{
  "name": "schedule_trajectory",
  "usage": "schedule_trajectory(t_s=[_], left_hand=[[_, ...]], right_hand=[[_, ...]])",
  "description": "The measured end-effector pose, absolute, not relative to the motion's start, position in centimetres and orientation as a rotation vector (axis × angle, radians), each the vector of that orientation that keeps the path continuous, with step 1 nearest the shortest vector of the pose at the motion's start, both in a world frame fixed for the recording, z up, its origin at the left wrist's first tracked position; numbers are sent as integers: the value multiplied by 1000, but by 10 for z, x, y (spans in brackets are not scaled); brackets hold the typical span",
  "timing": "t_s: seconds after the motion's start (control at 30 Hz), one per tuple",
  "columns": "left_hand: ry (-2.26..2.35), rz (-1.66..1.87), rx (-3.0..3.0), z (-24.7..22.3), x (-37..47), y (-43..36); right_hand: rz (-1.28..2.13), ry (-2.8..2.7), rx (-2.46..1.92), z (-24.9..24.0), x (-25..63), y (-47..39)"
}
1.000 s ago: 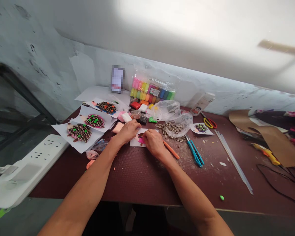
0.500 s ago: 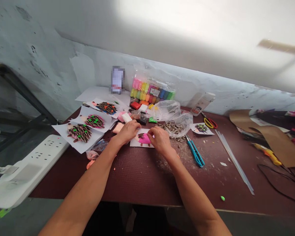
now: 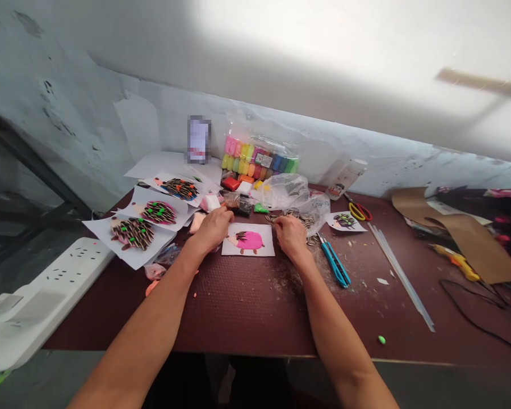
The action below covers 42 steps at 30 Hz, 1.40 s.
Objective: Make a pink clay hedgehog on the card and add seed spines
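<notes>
A small white card (image 3: 269, 249) lies flat on the table between my hands. On it is a pink clay hedgehog (image 3: 253, 241) with brown feet and a few dark striped seeds stuck on near its pale face. My left hand (image 3: 214, 228) is beside the card's upper left corner, fingers curled together; whatever they hold is hidden. Just right of the card, my right hand (image 3: 291, 234) has its fingertips pinched at the edge of a heap of sunflower seeds (image 3: 303, 218). Whether a seed is between them cannot be made out.
Finished hedgehog cards (image 3: 133, 233) lie at the left, near a power strip (image 3: 46, 298). Packs of coloured clay (image 3: 259, 160) lean on the wall. Rightward are a blue utility knife (image 3: 334, 261), scissors (image 3: 360, 212), glue sticks (image 3: 402, 277) and a yellow glue gun (image 3: 456, 261).
My right hand has moved right, off the card to the seed heap. My left hand has drawn back slightly left, so the pink hedgehog shows fully. The view has shifted a little.
</notes>
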<state>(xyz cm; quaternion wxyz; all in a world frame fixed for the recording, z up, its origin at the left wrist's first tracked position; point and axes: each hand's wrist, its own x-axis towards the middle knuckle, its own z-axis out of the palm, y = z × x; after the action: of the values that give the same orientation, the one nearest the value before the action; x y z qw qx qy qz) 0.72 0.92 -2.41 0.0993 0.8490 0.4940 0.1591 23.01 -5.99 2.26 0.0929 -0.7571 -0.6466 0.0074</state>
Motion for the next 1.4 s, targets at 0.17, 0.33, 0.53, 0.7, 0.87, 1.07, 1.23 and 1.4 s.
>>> schedule_trajectory(t_s=[0.17,0.33,0.53,0.7,0.87,1.07,1.23,1.4], left_hand=[[1477,458,2498,-21,9,8],[1512,488,2530,-21,11,8],[1555,483,2547,-18,14,7],[1574,456,2519,-17,15,7],[1566,474,2499,-18,15,7],[1540,543,2438,-13,14,4],[1421,678,2439,-8,11,5],[1295,659,2471,-11,10,7]], right_hand=[[-1,-1940,-2105,12,233,-52],[16,-1929,-2078,6,230,-39],[43,-1965,-2137,7,224,-27],[3,-2073,-2199,11,221,-21],[-1,-2085,-2135,19,220,-27],[235,-1914,-1846,24,214,-53],[533,-1828,-1621,19,202,-69],[528,-1924,-1652,19,187,-77]])
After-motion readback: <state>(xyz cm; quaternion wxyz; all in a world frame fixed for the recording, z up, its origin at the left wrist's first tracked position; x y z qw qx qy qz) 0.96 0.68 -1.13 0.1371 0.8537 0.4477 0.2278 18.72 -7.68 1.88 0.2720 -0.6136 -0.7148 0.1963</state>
